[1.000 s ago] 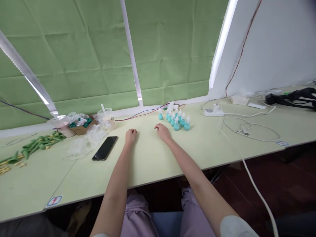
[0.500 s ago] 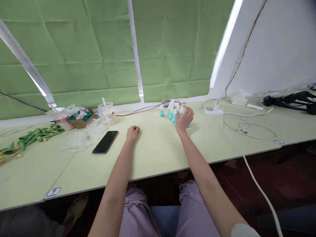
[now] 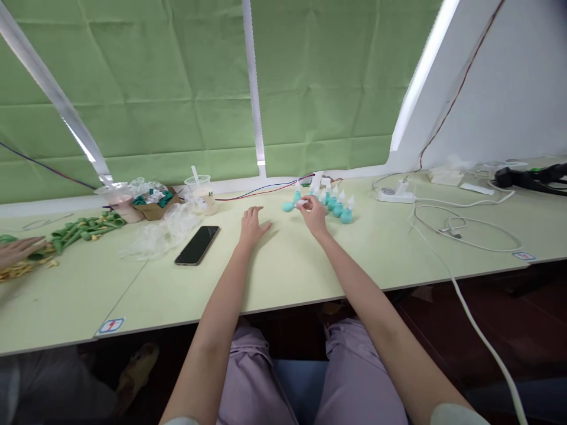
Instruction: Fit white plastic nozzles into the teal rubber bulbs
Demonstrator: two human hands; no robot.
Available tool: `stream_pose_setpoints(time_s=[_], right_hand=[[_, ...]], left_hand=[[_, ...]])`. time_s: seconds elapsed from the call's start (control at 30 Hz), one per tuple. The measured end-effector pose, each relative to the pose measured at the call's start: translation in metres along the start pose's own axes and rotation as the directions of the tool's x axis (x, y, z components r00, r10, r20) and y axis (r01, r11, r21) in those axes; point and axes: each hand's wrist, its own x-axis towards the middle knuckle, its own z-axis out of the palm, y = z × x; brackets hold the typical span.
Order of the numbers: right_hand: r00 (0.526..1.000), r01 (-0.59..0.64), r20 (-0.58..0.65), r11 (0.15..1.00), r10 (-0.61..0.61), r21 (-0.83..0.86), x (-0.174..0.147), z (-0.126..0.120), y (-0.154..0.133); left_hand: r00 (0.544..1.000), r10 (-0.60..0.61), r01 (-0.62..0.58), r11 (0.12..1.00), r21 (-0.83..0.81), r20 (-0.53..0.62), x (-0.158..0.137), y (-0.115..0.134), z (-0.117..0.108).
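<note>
My right hand (image 3: 314, 215) is closed on the white tip of a small turquoise squeeze bottle (image 3: 288, 207), which is tilted on its side with its round body pointing left. Just beyond it, another turquoise bottle (image 3: 297, 193) stands upright. Several more round bottles (image 3: 338, 209) with pointed white tips stand in rows to the right of that hand. My left hand (image 3: 252, 225) is over the table, left of the held bottle, fingers apart and nothing in them.
A black phone (image 3: 197, 245) and crumpled clear plastic (image 3: 162, 233) lie at left. Behind them are drink cups (image 3: 201, 192) and a small cardboard box (image 3: 155, 209). Another person's hand (image 3: 18, 251) is among green pieces (image 3: 82, 231). A power strip (image 3: 396, 194) and white cables lie at right.
My right hand has moved left from the bottle group and now holds a tilted bottle. My left hand has spread its fingers. Another person's hand has come in at the far left.
</note>
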Motion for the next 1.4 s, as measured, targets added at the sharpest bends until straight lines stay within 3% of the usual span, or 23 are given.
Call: stream_pose_setpoints(time_s=[0.07,0.13,0.2,0.3,0.6,0.77,0.87,0.97,1.07,1.13,1.27,1.4], right_hand=[[0.994,-0.095,0.079,0.972,0.079,0.214,-0.009,0.018,-0.004],[0.969,-0.222,0.18,0.917,0.169,0.332,-0.018,0.031,-0.003],[0.934,-0.324,0.268,0.875,0.236,0.359,-0.023,0.038,0.001],[0.915,-0.352,0.315,0.879,0.251,0.321,-0.024,0.038,0.006],[0.947,-0.23,0.268,0.954,0.175,0.19,-0.021,0.033,0.006],[0.987,-0.161,0.053,0.971,0.154,0.177,-0.018,0.028,0.001],[0.98,-0.17,-0.059,0.959,0.188,0.228,-0.01,0.018,0.006],[0.966,-0.257,0.043,0.931,0.255,0.258,-0.004,0.012,0.018],[0.93,-0.343,0.194,0.925,0.312,0.161,-0.006,0.011,0.025],[0.922,-0.329,0.234,0.943,0.31,0.044,-0.009,0.012,0.025],[0.936,-0.192,0.249,0.953,0.25,-0.232,-0.014,0.01,0.021],[0.944,-0.036,0.257,0.835,0.209,-0.549,-0.017,0.006,0.024]], left_hand=[[0.99,0.14,-0.14,0.986,0.088,0.006,0.0,0.011,-0.001],[0.972,0.218,-0.228,0.964,0.139,0.086,0.001,0.017,-0.001],[0.954,0.246,-0.275,0.947,0.169,0.173,0.001,0.017,0.0],[0.938,0.249,-0.297,0.937,0.187,0.241,0.003,0.014,0.002],[0.947,0.24,-0.255,0.966,0.049,0.214,0.001,0.023,0.005],[0.963,0.171,-0.208,0.964,0.165,0.21,0.001,0.017,0.007],[0.981,0.095,-0.13,0.969,0.212,0.168,0.001,0.009,0.005],[0.989,0.05,-0.079,0.975,0.207,0.14,0.001,0.005,0.003],[0.987,0.052,-0.086,0.97,0.227,0.154,0.0,0.008,0.001],[0.984,0.057,-0.097,0.965,0.243,0.17,0.0,0.01,0.001],[0.981,0.058,-0.107,0.957,0.268,0.186,0.001,0.012,0.001],[0.975,0.082,-0.139,0.951,0.277,0.207,0.0,0.011,0.002]])
